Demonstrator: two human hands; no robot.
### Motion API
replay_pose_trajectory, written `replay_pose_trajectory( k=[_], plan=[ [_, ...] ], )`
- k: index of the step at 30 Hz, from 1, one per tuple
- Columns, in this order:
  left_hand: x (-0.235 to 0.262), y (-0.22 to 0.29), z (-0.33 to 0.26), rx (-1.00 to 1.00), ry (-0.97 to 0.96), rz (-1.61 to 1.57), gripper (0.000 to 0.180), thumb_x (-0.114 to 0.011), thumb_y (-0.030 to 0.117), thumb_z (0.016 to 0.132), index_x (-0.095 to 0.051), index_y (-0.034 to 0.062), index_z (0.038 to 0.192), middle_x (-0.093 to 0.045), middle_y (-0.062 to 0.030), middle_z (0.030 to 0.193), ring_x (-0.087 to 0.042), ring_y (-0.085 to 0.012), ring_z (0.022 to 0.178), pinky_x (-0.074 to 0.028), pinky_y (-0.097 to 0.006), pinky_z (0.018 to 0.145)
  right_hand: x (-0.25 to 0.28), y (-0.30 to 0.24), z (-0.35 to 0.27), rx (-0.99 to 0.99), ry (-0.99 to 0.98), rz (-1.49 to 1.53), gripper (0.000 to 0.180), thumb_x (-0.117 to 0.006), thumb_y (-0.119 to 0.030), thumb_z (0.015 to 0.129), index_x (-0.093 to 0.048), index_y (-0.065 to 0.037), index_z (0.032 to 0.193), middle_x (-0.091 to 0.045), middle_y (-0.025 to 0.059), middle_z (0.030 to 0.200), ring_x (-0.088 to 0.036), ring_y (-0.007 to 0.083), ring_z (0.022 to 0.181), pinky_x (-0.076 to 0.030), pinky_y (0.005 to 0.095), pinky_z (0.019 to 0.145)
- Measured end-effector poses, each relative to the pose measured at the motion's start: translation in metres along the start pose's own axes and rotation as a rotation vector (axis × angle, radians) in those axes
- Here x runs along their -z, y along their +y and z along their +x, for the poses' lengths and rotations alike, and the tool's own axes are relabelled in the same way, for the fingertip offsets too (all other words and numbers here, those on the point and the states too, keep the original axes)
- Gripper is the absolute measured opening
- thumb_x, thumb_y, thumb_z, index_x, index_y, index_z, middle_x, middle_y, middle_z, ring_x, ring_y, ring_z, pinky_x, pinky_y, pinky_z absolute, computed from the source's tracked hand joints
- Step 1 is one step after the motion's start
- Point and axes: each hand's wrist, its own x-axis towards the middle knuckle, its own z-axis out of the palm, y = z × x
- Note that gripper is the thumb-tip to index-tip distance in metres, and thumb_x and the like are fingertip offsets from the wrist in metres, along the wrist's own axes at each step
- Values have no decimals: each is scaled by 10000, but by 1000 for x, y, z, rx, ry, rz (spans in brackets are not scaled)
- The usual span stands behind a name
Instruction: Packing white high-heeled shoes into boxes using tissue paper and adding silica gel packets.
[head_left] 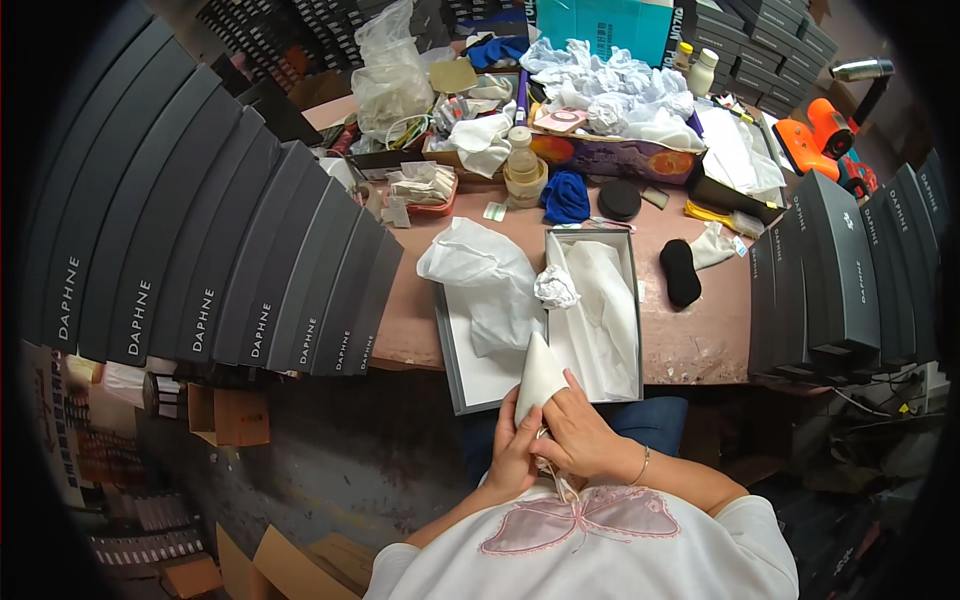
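Here, a cream pointed shoe (540, 372) is resting in the grasp of the left hand (512, 455) and the right hand (582, 432)

The shoe is tapering smoothly to a narrow toe, which is pointing away from the wearer above the near ends of two shallow trays. The left fingers are curling along one side, the right fingers are pressing on the other, and both are gripping it; whether any are reaching inside, I cannot tell.

The left tray (472, 375) and the right tray (636, 300) are lying side by side, grey-rimmed and stiff. Thin, creased tissue (485, 268) is spilling over the far end of the left one, a longer tissue sheet (605, 325) is lining the right one, and a crumpled paper ball (556, 287) is sitting between them.

To the right, a strip of counter (695, 345) is stretching toward dark boxes (840, 275), with a black oval pad (681, 273) and a limp white cloth (713, 246) lying on it. On the left, a taller row of boxes (215, 235) is hemming in the trays.

The pinkish-brown counter is showing scuffs along its near edge. Farther back, a wrinkled paper heap (620, 85) is filling a carton (620, 160), while cardboard boxes (241, 418) are standing below, by the grey floor (340, 470).
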Motion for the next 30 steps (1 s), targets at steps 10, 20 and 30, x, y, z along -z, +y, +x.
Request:
replay_pose_trajectory(
  k=[10, 20, 30],
  plan=[
    [21, -6, 13, 101, 15, -9, 492, -547, 138, 937, -310, 94, 1367, -524, -152, 1229, -593, -276, 1083, -516, -425, 890, 52, 53, 61, -267, 431, -67, 550, -682, -170, 821, -489, -74, 1327, -457, 257, 1328, -527, 425, 1111, -473, 413, 893],
    [37, -3, 24, 136, -24, 2, 537, -418, -4, 902, -265, 100, 1406, -502, -181, 1271, -593, -336, 1089, -516, -476, 913, 42, 63, 59, -189, 309, 728, 391, -694, -36, 767, -555, -32, 1133, -596, 52, 1018, -575, 117, 891, -498, 279, 745],
    [18, 0, 25, 173, 19, -21, 688, -441, -13, 853, -179, 188, 1457, -466, -78, 1230, -553, -148, 1021, -501, -349, 834, 8, 36, 44, 50, 116, -183, 415, -720, -97, 684, -575, -53, 1071, -563, 115, 995, -596, 302, 890, -509, 352, 720]
  ],
)
